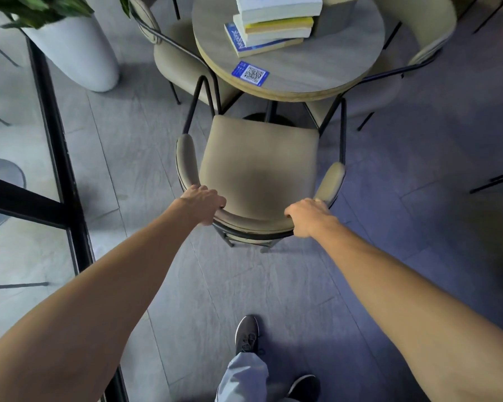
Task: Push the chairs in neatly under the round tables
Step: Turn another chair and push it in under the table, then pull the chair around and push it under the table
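I look down on a beige armchair (256, 169) facing the round table (317, 68). My left hand (205, 203) and right hand (308, 217) both curl over the curved backrest, one near each armrest. The seat's front edge sits just at the near edge of the table, most of the seat still out from under it. On the table a stack of books (270, 24) lies near the far side and a blue QR-code card (250, 73) near the near edge. Two more chairs flank the table: a left chair (180, 62) and a right chair (418, 53). A white planter (79, 50) stands to the left. My dark shoe (246, 333) rests on the grey floor (163, 271).
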Available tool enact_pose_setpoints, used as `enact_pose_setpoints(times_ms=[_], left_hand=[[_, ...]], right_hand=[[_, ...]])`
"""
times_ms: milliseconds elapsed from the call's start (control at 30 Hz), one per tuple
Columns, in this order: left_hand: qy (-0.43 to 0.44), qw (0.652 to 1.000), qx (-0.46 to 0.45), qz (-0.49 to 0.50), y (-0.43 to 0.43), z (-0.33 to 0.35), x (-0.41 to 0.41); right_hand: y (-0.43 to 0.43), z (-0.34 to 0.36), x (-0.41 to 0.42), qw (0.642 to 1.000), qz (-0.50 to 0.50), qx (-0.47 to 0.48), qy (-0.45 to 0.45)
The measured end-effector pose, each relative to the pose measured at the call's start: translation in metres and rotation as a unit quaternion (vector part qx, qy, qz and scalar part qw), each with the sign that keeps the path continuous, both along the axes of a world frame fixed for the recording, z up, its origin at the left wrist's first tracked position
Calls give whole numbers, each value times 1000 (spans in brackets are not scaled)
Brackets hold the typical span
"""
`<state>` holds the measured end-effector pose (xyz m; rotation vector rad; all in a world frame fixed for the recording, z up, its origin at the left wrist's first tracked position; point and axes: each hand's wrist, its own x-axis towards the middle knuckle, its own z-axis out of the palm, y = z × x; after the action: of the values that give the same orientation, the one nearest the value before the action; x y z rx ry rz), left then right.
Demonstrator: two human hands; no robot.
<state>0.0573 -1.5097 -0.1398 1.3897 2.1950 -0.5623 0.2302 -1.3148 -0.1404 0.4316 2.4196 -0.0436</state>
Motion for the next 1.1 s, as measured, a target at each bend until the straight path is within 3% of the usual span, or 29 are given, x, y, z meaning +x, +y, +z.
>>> enact_pose_setpoints(times_ms=[67,433,867,1100], left_hand=[[-28,999,-10,36,10,25,-2],[22,991,106,76,113,125,33],[39,980,146,127,314,179,130],[72,977,160,124,438,199,121]], right_hand=[[8,24,-4,1000,-1,8,13],[96,141,12,992,-4,33,125],[297,194,83,988,-3,24,153],[417,212,69,986,9,48,158]])
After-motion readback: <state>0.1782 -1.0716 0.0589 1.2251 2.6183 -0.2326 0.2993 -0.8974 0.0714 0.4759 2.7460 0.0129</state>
